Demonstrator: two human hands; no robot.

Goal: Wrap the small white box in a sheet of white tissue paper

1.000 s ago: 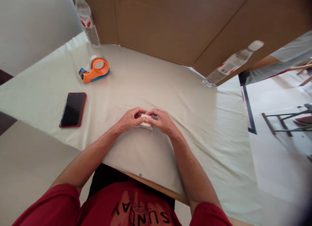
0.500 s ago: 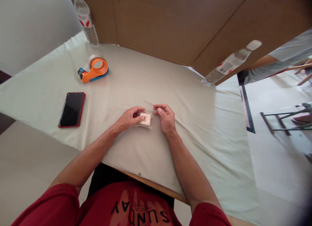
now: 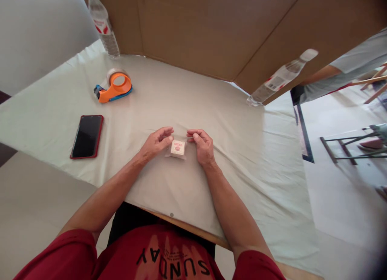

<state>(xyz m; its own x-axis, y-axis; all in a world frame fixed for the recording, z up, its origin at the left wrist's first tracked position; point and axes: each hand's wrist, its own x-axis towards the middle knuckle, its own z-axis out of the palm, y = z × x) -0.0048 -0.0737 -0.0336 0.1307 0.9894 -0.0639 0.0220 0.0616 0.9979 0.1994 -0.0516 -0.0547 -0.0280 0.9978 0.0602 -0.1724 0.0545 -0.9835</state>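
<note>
A small pale square block with red print, in a clear wrapper, lies on the cloth-covered table between my two hands. To its left is my left hand, empty, its fingers stretched out and the thumb close to the wrapper's upper left corner. On the other side my right hand rests its outer edge near the cloth, fingers loosely curved and apart, holding nothing. Its fingertips point toward the block without gripping it.
An orange and blue tape dispenser and a red-cased phone lie on the left. Water bottles stand against a tall cardboard panel at the back. Beyond the right edge, another person's arm shows.
My left hand has let go of the wrapped block and drawn back to the left, its fingers straightening. The block stays on the table. The whole view has shifted slightly.
</note>
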